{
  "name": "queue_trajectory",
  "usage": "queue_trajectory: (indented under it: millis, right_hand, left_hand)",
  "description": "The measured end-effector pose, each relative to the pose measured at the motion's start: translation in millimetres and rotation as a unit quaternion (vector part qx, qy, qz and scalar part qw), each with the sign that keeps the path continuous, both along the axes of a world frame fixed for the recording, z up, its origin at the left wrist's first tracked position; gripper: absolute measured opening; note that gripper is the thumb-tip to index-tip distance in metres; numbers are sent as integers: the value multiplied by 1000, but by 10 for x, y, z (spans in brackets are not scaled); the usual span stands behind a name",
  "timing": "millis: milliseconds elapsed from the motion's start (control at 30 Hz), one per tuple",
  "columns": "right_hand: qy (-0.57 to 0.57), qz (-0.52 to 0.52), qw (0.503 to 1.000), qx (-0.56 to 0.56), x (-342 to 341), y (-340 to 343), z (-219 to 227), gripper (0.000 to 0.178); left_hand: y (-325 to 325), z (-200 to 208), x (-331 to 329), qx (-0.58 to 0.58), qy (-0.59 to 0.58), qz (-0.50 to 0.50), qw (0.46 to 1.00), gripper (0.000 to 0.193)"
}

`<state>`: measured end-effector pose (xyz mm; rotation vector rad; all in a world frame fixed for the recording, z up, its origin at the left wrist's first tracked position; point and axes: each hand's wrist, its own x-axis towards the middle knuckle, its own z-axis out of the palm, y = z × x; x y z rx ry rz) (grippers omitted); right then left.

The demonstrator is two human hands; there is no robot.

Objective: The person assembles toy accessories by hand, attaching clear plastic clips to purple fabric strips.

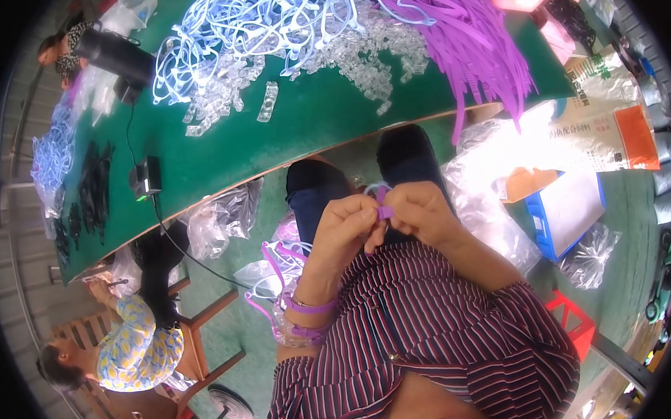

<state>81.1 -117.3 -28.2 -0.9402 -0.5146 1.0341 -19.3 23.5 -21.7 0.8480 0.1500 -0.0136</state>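
Over my lap, my left hand (344, 226) and my right hand (424, 211) are close together, both pinching a purple strap (385, 211). A pale blue loop (378, 187) shows just beyond the fingers and seems joined to the strap; the joint itself is covered by my fingertips. Purple bands (310, 308) ring my left wrist. Beside that wrist, purple straps with pale blue loops (266, 262) hang in a bunch. On the green table ahead lie a tangled heap of pale blue loops (265, 23), loose clear plastic pieces (366, 64) and a pile of purple straps (479, 50).
The green table (219, 151) has its near edge beyond my knees. A black adapter (145, 178) trails a cable down past my left. Another person (141, 345) sits at the left. Clear bags (487, 209) and a blue and white box (567, 212) are on the right.
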Motion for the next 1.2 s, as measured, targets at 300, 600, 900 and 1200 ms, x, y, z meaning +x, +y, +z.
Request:
queue_trajectory:
  millis: [300, 600, 900, 1200]
  right_hand:
    - [-529, -114, 841, 4, 221, 99, 155, 31]
    - [-404, -92, 910, 12, 148, 67, 152, 26]
    - [-406, -97, 909, 22, 182, 85, 134, 25]
    - [-448, 1, 891, -75, 264, -6, 283, 25]
  left_hand:
    - [32, 117, -16, 175, 72, -16, 982, 22]
    - [97, 205, -33, 169, 67, -40, 982, 17]
    - [117, 173, -83, 165, 57, -30, 984, 21]
    - [203, 177, -72, 214, 62, -68, 972, 34]
